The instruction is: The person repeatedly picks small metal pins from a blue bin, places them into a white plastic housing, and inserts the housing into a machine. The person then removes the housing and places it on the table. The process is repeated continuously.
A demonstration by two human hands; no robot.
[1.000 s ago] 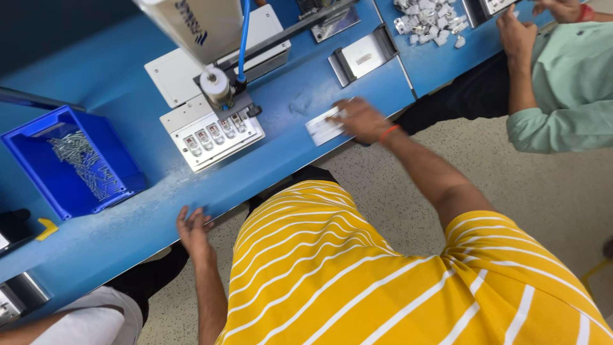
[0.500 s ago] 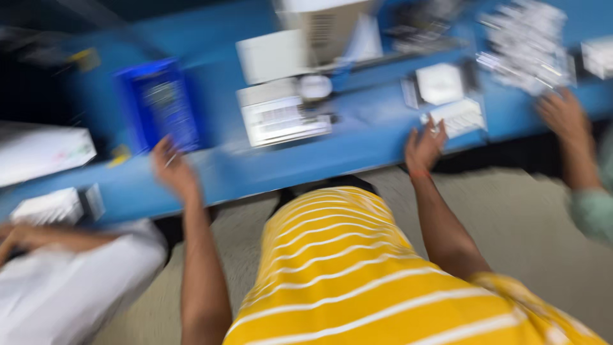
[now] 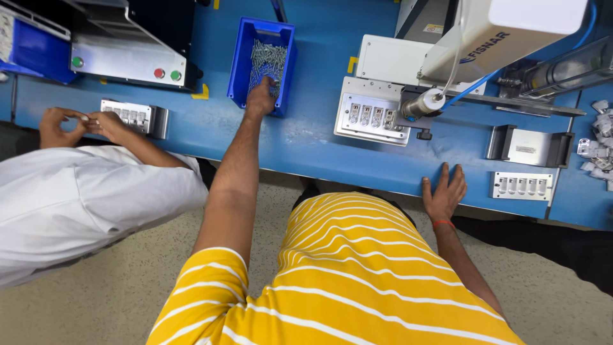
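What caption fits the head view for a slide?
Left hand reaches into a blue bin of small metal parts; right hand rests flat on the blue workbench.

A long blue bench (image 3: 306, 144) is carrying a blue bin (image 3: 263, 61) of small metal parts near its far edge, and a white fixture plate (image 3: 374, 119) with a row of slots is sitting beside it under a dispensing machine (image 3: 504, 32). Further right, a metal bracket (image 3: 529, 146), a small slotted tray (image 3: 522, 186) and a heap of white parts (image 3: 599, 144) are lying. At the left, another slotted tray (image 3: 131, 116) is resting before a grey control box (image 3: 128, 54).
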